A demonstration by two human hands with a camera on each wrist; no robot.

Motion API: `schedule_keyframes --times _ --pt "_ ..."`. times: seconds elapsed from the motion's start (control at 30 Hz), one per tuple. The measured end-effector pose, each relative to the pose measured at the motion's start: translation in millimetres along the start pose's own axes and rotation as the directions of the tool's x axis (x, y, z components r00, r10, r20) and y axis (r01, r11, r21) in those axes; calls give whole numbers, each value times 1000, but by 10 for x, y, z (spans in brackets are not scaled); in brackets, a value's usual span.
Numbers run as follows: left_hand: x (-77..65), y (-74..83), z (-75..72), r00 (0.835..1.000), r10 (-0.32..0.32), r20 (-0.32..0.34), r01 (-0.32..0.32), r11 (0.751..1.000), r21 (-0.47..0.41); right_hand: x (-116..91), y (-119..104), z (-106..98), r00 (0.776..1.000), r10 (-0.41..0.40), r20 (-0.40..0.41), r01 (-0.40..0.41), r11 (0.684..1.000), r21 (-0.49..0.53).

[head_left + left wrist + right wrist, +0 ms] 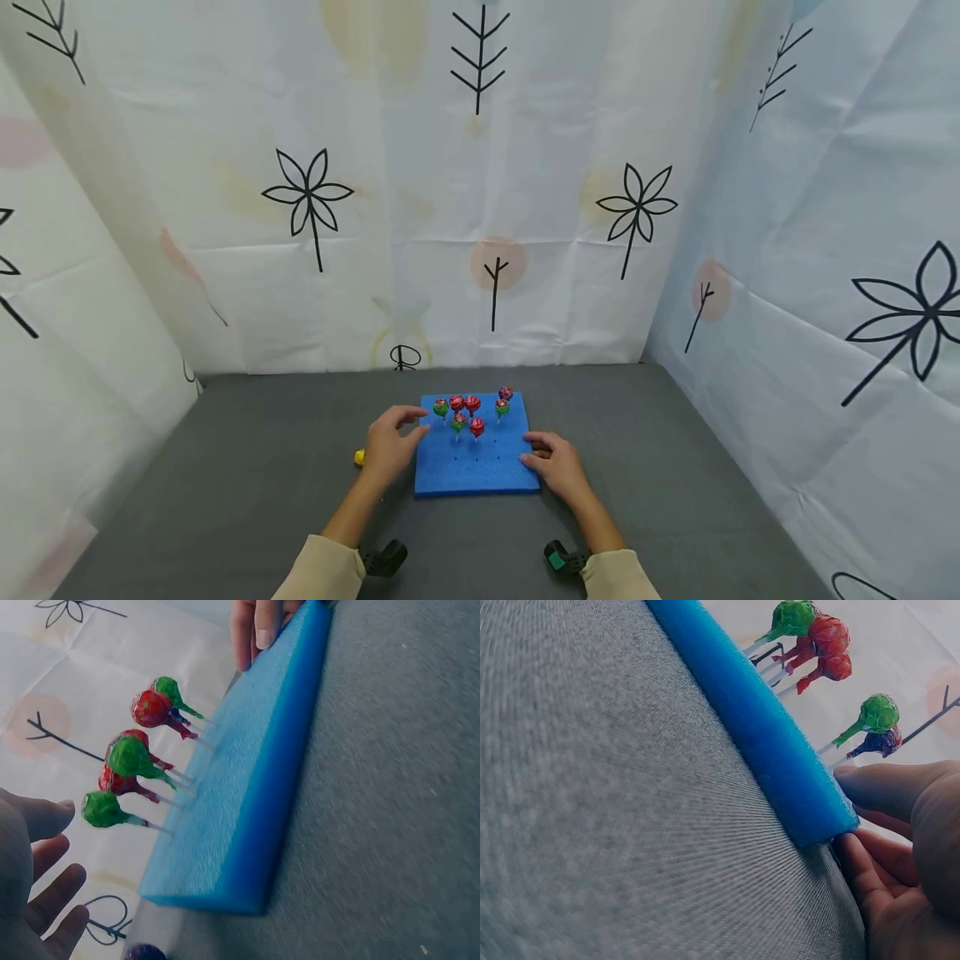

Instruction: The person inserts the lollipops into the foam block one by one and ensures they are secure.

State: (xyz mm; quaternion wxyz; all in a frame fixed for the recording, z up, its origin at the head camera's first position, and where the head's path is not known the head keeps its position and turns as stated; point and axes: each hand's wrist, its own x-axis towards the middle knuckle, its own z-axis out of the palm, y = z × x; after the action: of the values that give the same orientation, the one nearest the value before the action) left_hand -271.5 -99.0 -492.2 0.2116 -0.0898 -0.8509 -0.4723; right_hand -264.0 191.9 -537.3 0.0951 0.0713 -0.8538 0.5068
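Note:
A blue foam board (480,475) lies flat on the grey table, with several wrapped lollipops (477,427) standing on sticks in its far part. Their wrappers are red, green and dark purple. My left hand (390,446) hovers by the board's left edge, fingers spread and nothing between them. In the left wrist view, its thumb is close to a green lollipop (103,810) but apart from it. My right hand (557,465) grips the board's right edge, thumb over the top and fingers (862,874) at the side and underneath.
A yellow-wrapped thing (359,457) lies left of my left hand, partly hidden by it. In the left wrist view, a dark purple round thing (145,952) shows beyond the board's corner. Small holes dot the board's near half. White patterned cloth (480,183) hangs behind and at both sides.

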Motion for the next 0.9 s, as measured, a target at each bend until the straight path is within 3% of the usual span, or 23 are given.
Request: schedule_keyframes --times 0.13,0.43,0.57,0.7,0.9 --pt "-68 -54 -55 1000 10 -3 -10 1000 -2 2 3 -20 1000 7 15 -7 1000 5" --pt "-263 -215 -188 991 136 -13 -136 990 30 -20 -2 -97 990 48 134 -52 998 26" --pt "-359 -288 -236 984 178 -6 -177 982 72 -44 0 -121 988 -15 152 10 999 33" --pt "-420 -360 -296 984 177 17 -177 976 127 -48 -23 -134 987 -35 154 26 998 59" --pt "-463 -463 -401 994 101 33 -105 981 161 -33 -41 -111 988 42 148 -56 994 95"
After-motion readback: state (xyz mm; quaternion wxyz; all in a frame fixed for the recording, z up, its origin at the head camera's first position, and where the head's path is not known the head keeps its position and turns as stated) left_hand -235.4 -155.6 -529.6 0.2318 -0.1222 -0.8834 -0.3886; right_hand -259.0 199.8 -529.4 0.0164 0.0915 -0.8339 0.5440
